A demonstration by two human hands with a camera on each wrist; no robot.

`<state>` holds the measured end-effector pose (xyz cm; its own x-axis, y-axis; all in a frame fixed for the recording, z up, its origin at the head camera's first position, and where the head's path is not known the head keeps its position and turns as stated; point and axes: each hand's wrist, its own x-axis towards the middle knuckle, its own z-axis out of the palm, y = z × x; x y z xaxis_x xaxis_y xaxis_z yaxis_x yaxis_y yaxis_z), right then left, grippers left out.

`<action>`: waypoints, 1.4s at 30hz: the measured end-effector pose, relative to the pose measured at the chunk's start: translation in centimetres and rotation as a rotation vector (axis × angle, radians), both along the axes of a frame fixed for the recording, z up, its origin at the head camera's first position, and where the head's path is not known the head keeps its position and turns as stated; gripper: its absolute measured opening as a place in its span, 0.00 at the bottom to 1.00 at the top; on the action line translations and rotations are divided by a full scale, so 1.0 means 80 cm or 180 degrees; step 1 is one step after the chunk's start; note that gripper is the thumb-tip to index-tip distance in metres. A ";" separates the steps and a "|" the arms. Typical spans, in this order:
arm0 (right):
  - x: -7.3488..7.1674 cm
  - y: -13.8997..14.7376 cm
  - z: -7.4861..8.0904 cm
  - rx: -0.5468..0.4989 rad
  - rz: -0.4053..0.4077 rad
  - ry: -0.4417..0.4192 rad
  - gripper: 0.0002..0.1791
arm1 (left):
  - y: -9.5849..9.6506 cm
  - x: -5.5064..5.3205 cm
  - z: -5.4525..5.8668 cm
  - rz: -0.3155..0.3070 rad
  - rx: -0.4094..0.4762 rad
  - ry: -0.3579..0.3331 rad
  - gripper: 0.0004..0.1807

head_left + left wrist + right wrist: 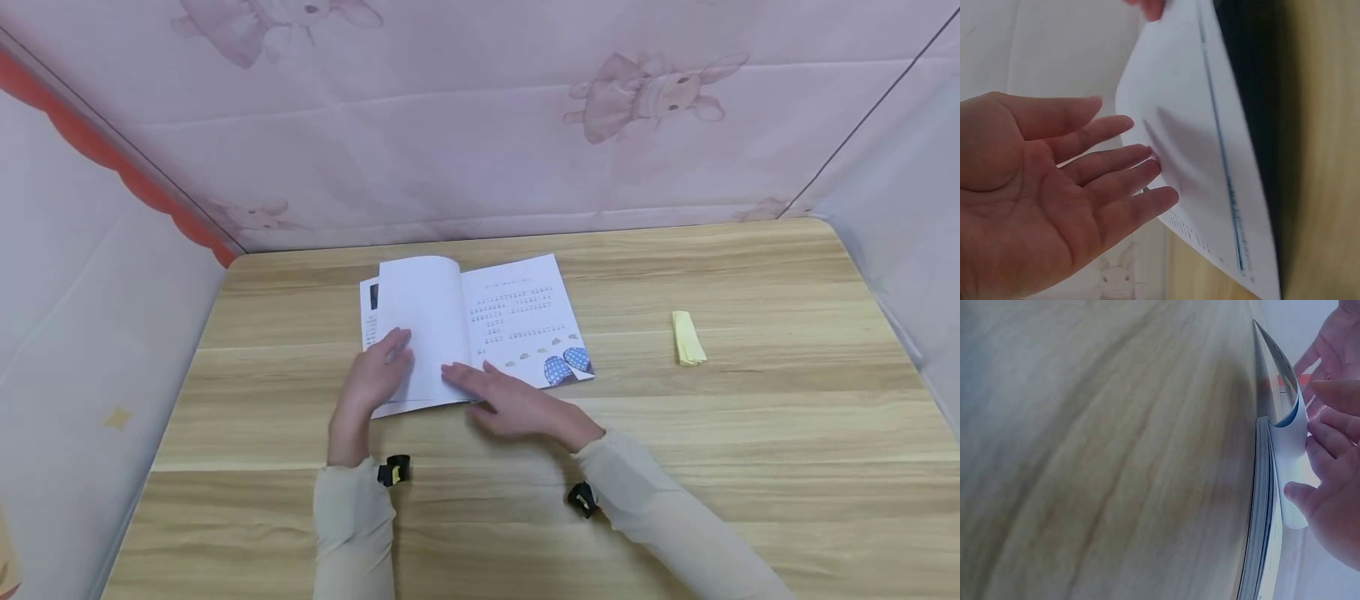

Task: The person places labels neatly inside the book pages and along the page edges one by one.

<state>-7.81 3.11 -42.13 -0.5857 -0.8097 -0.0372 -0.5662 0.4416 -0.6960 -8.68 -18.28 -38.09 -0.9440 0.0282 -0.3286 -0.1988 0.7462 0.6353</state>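
1. A book [513, 296] lies spread on the desk [750, 467], well apart from the yellow slips [686, 337] to its right.
2. The left hand [375, 372], fingers loosely extended and gripping nothing, is at the white left-hand page [426, 312].
3. The right hand [516, 404], fingers stretched out, likewise grips nothing; it lies over the book's near edge by the spine.

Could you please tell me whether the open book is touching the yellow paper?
Apart: the head view plainly shows wooden tabletop between the open book and the yellow paper.
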 end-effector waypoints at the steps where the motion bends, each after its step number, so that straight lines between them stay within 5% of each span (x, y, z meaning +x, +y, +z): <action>1: 0.000 0.000 0.000 0.0005 -0.0001 0.0001 0.32 | 0.000 0.000 -0.002 -0.0057 -0.0040 -0.0022 0.25; 18: 0.001 0.004 0.000 -0.0005 0.0052 -0.0013 0.30 | 0.007 -0.003 -0.022 -0.0270 -0.0384 -0.0129 0.29; 42: -0.002 0.045 0.007 -0.0099 -0.0249 -0.0059 0.26 | -0.004 -0.002 -0.037 -0.0316 -0.0299 -0.0327 0.34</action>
<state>-8.00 6.69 -41.56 -0.6467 -0.7624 -0.0242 -0.5176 0.4620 -0.7202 -8.81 -18.57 -41.07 -0.8995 0.0843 -0.4288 -0.1815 0.8205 0.5420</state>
